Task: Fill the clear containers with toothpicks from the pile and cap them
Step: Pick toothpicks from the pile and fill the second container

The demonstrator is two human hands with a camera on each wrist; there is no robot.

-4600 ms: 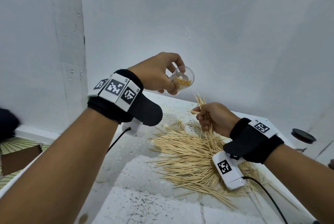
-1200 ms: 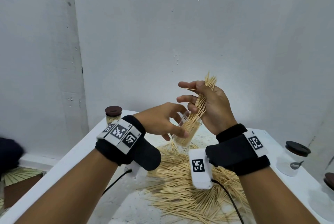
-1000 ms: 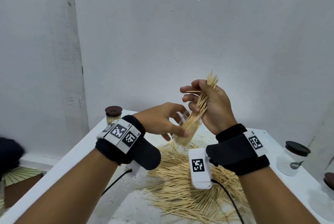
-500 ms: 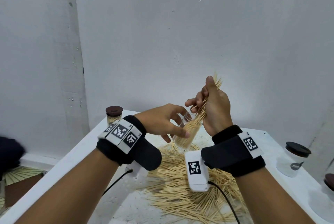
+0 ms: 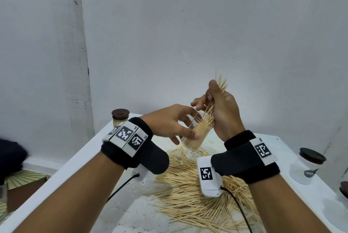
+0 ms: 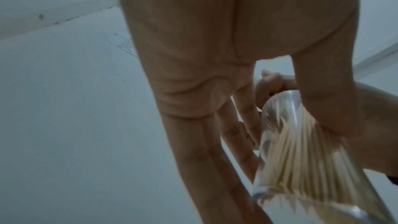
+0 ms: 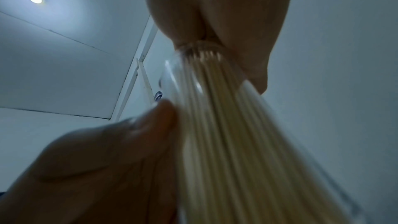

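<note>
Brown-capped and already full of toothpicks, a finished container [image 5: 120, 119] stands at the far left corner of the white table [image 5: 62, 168], so we count one unit as done. Moving right, our left hand [image 5: 169, 121] holds the clear container [image 5: 195, 133] tilted above the table, thumb on its near side and fingers curled behind it; the left wrist view shows the same wrap, with toothpicks packed against the clear wall. A few seconds ago this container held only a shallow layer at its bottom and was raised well away from the other hand; now it sits lower, against the right hand, and looks mostly filled.

Next comes the bundle of toothpicks [image 5: 212, 104], its lower ends inside the container's mouth and its upper ends fanning above our right hand [image 5: 222, 108]. That hand pinches the bundle between thumb and curled fingers. Over the last second the thumb has risen along the sticks and the bundle has slid further in, so we judge the feed to be nearly finished. Letting go should drop the rest in; a stray stick across the rim could block the cap.

Below both hands lies the loose pile [image 5: 188, 195], still plentiful. At the far right stand two more dark-lidded jars [image 5: 308, 165], which look empty, so several fills remain.
</note>
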